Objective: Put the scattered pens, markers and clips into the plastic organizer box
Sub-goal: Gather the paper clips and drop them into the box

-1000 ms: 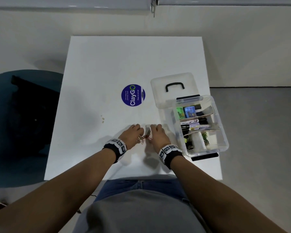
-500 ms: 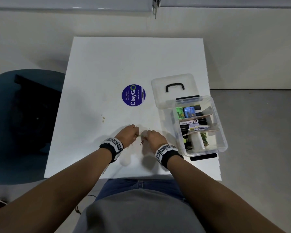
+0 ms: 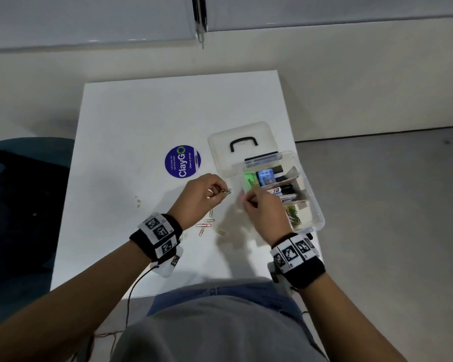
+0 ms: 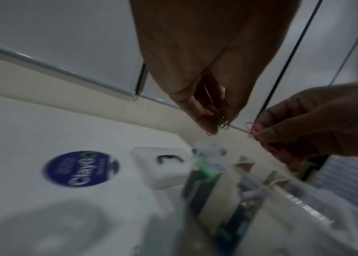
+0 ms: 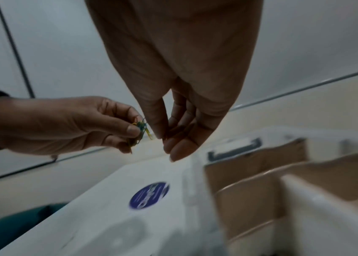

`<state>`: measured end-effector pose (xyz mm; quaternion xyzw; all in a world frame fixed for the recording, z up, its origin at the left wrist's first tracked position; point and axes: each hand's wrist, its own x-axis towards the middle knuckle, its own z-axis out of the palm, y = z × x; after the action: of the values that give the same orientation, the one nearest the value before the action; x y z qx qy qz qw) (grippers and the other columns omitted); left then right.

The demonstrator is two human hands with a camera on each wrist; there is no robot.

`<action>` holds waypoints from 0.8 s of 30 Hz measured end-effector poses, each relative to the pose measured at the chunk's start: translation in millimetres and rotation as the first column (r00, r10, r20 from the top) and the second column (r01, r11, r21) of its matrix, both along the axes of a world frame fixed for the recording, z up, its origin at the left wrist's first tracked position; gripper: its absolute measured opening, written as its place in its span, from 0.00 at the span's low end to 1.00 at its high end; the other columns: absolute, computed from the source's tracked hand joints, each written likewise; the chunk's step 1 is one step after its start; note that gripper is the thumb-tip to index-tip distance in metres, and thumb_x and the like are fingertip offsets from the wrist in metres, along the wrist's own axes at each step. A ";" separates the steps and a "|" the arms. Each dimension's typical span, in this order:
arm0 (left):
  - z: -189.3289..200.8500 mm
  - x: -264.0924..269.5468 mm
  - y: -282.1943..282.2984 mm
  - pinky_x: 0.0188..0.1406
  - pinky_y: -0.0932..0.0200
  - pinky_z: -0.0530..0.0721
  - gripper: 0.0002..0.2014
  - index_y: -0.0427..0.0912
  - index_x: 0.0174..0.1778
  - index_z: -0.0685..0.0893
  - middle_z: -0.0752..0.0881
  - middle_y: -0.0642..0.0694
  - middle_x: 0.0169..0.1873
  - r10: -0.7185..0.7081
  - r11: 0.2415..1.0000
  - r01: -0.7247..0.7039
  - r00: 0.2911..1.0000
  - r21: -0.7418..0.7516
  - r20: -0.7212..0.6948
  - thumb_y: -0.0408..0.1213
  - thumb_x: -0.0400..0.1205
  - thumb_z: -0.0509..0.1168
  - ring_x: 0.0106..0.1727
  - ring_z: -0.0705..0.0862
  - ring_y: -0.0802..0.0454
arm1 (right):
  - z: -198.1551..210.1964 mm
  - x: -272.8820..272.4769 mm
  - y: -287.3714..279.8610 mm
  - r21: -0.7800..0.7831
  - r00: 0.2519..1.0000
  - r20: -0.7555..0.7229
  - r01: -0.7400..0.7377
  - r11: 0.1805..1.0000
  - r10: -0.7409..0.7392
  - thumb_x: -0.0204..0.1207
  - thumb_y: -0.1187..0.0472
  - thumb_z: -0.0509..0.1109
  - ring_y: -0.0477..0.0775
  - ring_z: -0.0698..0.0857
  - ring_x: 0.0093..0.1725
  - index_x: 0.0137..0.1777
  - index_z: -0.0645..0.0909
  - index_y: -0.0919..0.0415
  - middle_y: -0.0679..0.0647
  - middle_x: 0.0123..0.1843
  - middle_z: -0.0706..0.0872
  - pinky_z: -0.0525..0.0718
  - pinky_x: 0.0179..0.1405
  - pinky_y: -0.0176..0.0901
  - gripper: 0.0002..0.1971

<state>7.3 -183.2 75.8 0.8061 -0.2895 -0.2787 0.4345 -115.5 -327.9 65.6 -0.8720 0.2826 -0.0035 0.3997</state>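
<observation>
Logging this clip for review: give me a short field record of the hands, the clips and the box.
left hand: pinches a bunch of paper clips
right hand: pinches a pink paper clip beside the organizer box
box: lid open; markers and clips inside
loose clips: several on the white table, near the left wrist

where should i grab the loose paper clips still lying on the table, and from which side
Come straight down from above: the loose paper clips lie flat on the white table, apart from one another, just in front of the left hand. Being thin wire, they leave no side to get under, so pinch each across its narrow width, or slide it over the tabletop first. Both hands already hold clips.
</observation>
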 end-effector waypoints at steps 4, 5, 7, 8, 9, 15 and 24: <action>10.1 -37.5 -66.5 0.44 0.70 0.82 0.04 0.43 0.47 0.86 0.88 0.50 0.44 -0.176 0.983 0.177 0.984 -0.052 0.023 0.33 0.78 0.71 0.43 0.85 0.59 | 11.6 -44.3 -50.2 -0.071 0.977 0.001 0.211 0.975 -0.212 0.77 0.62 0.72 0.49 0.86 0.38 0.47 0.85 0.59 0.52 0.39 0.89 0.80 0.37 0.33 0.02; 7.4 -47.6 -83.7 0.43 0.69 0.82 0.04 0.43 0.47 0.86 0.87 0.50 0.44 -0.227 0.973 0.228 0.973 -0.040 0.037 0.34 0.78 0.71 0.42 0.85 0.58 | 9.8 -53.1 -59.8 -0.081 0.968 -0.009 0.249 0.965 -0.250 0.76 0.63 0.73 0.53 0.88 0.40 0.48 0.85 0.61 0.55 0.41 0.91 0.81 0.39 0.38 0.03; -0.6 -66.7 -115.0 0.40 0.67 0.82 0.04 0.42 0.48 0.86 0.87 0.48 0.44 -0.311 0.950 0.312 0.948 -0.013 0.066 0.33 0.78 0.71 0.41 0.85 0.56 | 2.4 -66.1 -74.3 -0.098 0.958 -0.055 0.277 0.956 -0.283 0.75 0.66 0.73 0.60 0.89 0.44 0.50 0.86 0.64 0.61 0.44 0.92 0.82 0.42 0.41 0.06; -6.9 -73.8 -127.4 0.39 0.68 0.82 0.05 0.40 0.48 0.86 0.87 0.47 0.44 -0.340 0.940 0.340 0.938 0.008 0.068 0.31 0.78 0.70 0.40 0.85 0.55 | -2.7 -69.8 -79.7 -0.108 0.956 -0.094 0.268 0.957 -0.278 0.74 0.68 0.71 0.63 0.89 0.46 0.51 0.86 0.65 0.63 0.45 0.91 0.82 0.44 0.44 0.07; -13.7 -79.0 -137.3 0.39 0.69 0.81 0.05 0.39 0.49 0.87 0.88 0.45 0.45 -0.367 0.930 0.365 0.928 0.043 0.058 0.30 0.78 0.70 0.40 0.84 0.54 | -5.8 -72.3 -83.8 -0.116 0.953 -0.145 0.251 0.961 -0.267 0.74 0.70 0.69 0.66 0.89 0.48 0.52 0.86 0.66 0.65 0.46 0.91 0.83 0.46 0.48 0.09; -35.0 -79.6 -140.3 0.52 0.57 0.85 0.13 0.39 0.60 0.83 0.86 0.48 0.49 -0.438 0.897 0.433 0.898 0.082 0.047 0.28 0.79 0.68 0.46 0.84 0.55 | -10.5 -69.0 -85.0 -0.169 0.959 -0.219 0.143 0.975 -0.178 0.73 0.74 0.64 0.66 0.85 0.55 0.68 0.81 0.62 0.65 0.57 0.85 0.82 0.54 0.49 0.24; -63.7 13.2 -0.3 0.44 0.52 0.81 0.04 0.41 0.46 0.79 0.87 0.45 0.40 0.122 0.929 -0.174 0.978 0.328 0.172 0.36 0.81 0.67 0.45 0.86 0.45 | -19.0 23.9 23.4 -0.043 0.958 -0.098 -0.276 0.960 0.270 0.78 0.68 0.64 0.61 0.84 0.55 0.62 0.79 0.63 0.61 0.59 0.82 0.82 0.55 0.51 0.13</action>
<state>20.6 -183.5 12.1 0.9071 -0.2067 -0.2301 0.2854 -91.6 -304.6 46.5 -0.9128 0.1773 0.0835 0.3582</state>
